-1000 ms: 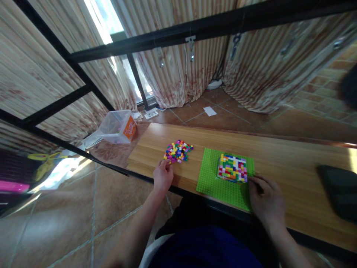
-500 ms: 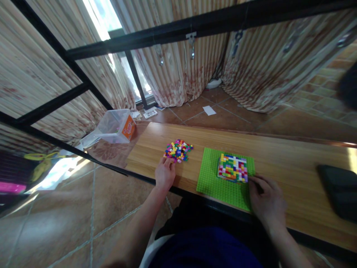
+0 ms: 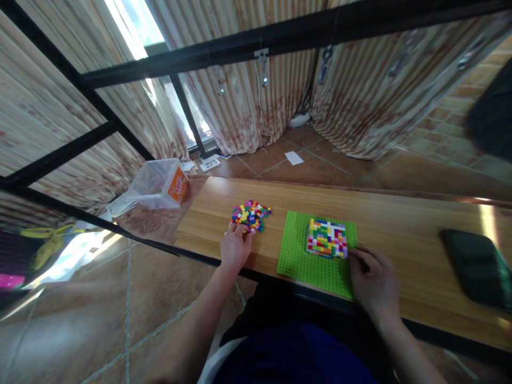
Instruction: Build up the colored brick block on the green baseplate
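Observation:
My left hand (image 3: 235, 248) is at the near edge of a loose pile of small coloured toy bricks (image 3: 252, 212). Its fingers are bent and close together among the bricks; whatever they pinch is hidden. To the right lies a green studded baseplate (image 3: 294, 256), carrying a low rectangular block built of multicoloured bricks (image 3: 327, 238). My right hand (image 3: 375, 280) rests over the plate's right edge, thumb and forefinger curled together in a pinch by the block's near right corner. Anything between those fingertips is too small to make out.
The wooden table (image 3: 400, 229) runs across the view, with a dark flat object (image 3: 474, 266) on its right. A clear plastic box (image 3: 158, 184) with an orange label stands beyond the left end. A black metal bar (image 3: 296, 34) crosses above, before curtains (image 3: 356, 106).
The whole view has shifted slightly, so the table's things appear a little further left. Both hands keep nearly the same places, left at the pile, right beside the brick block.

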`<act>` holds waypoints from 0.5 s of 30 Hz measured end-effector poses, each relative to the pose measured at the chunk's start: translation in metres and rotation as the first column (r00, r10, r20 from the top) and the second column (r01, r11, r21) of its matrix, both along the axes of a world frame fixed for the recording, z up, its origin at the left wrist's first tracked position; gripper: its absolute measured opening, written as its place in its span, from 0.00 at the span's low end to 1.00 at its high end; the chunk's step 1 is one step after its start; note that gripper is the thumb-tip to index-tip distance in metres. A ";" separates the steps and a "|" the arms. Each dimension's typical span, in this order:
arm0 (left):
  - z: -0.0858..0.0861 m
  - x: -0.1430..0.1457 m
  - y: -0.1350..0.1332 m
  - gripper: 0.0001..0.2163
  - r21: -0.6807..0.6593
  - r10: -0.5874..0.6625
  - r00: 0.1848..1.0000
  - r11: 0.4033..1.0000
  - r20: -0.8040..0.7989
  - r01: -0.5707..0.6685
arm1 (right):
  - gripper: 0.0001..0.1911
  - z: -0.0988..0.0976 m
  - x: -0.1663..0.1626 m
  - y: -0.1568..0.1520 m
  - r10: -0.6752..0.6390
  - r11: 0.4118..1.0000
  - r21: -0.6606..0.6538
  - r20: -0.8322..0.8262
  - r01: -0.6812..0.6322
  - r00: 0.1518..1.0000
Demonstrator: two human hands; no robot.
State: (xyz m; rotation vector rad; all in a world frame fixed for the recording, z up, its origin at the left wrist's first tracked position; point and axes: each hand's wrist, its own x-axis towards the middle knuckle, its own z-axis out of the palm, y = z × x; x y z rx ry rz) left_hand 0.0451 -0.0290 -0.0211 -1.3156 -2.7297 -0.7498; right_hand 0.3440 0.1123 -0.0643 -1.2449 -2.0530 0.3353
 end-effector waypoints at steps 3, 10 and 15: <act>0.002 -0.002 0.003 0.06 -0.047 -0.027 1.000 0.999 -0.010 0.026 | 0.15 -0.001 0.000 0.000 0.008 1.000 -0.003 -0.010 -0.008 1.000; 0.006 -0.001 0.003 0.04 -0.095 -0.094 0.994 0.992 -0.050 0.089 | 0.15 0.000 -0.001 -0.001 -0.001 1.000 0.010 0.000 0.001 1.000; 0.007 0.001 0.000 0.03 -0.070 -0.167 0.984 0.984 -0.054 0.163 | 0.14 -0.001 -0.002 0.000 0.009 1.000 0.013 -0.012 -0.009 1.000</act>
